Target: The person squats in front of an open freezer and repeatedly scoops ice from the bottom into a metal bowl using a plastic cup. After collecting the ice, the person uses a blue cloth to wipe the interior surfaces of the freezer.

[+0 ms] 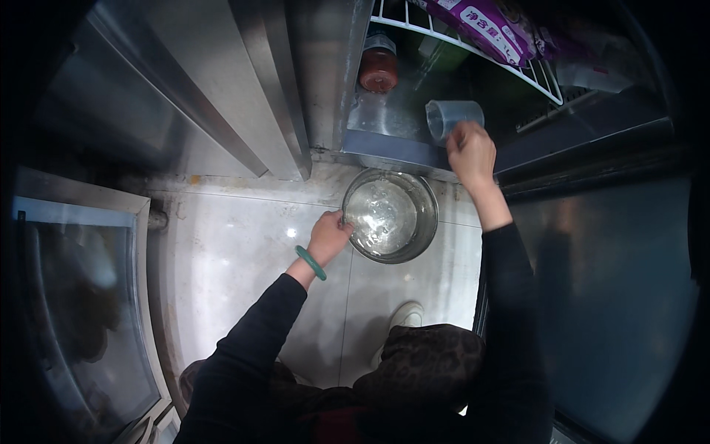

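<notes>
My left hand [330, 236], with a green bangle [310, 262] at the wrist, grips the near left rim of a round metal pot [427, 222]. The pot stands on the tiled floor and holds a clear liquid with bubbles or ripples. My right hand [472, 152] holds a translucent plastic cup [456, 116], tilted on its side, over the bottom of an open fridge cabinet. The cup's mouth faces left, and what is in it cannot be told. Behind and left of the cup, inside the cabinet, is a jar with reddish contents [379, 70].
A white wire shelf [460, 41] bears purple printed bags [488, 28] above the cabinet floor. The cabinet's raised front sill [396, 151] lies behind the pot. An open door [615, 288] stands at the right, a framed glass door [89, 311] at the left. My shoe [407, 315] is near the pot.
</notes>
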The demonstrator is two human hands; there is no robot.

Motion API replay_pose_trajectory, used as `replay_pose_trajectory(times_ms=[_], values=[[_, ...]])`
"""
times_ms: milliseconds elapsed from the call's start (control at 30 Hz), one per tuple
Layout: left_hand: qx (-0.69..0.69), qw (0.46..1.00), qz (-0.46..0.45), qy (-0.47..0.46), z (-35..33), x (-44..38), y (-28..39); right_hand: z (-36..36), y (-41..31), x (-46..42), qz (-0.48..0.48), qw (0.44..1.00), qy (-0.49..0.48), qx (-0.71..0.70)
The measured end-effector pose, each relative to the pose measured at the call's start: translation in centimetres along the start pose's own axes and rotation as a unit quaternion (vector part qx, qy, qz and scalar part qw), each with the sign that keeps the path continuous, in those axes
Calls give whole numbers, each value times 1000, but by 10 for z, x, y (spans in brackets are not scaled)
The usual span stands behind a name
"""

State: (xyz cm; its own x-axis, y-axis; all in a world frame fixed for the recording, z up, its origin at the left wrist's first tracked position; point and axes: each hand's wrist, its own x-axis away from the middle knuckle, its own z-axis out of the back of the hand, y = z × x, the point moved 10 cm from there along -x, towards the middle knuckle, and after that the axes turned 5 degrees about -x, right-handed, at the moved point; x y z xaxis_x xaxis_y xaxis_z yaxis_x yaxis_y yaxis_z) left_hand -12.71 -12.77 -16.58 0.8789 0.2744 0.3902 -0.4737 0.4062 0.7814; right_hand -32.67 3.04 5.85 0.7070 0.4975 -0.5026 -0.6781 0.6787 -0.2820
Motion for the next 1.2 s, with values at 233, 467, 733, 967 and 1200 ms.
replay_pose_trajectory(times_ms=[233, 467, 733, 967, 1200], values=[[-5, 999, -36, 11, 2, 2, 2, -50, 42, -40, -48, 990, -25, 128], [43, 998, -30, 24, 6, 6, 0, -66, 24, -11, -64, 984, -95, -135], [222, 968, 104, -57, 2, 8, -11, -36, 23, 41, -244, 869, -101, -417], [220, 965, 123, -73, 7, 3, -22, -23, -64, 85, 20, 951, -231, -206], [130, 989, 69, -7, 12, -6, -22, -64, -110, 135, 218, 926, -304, -55]])
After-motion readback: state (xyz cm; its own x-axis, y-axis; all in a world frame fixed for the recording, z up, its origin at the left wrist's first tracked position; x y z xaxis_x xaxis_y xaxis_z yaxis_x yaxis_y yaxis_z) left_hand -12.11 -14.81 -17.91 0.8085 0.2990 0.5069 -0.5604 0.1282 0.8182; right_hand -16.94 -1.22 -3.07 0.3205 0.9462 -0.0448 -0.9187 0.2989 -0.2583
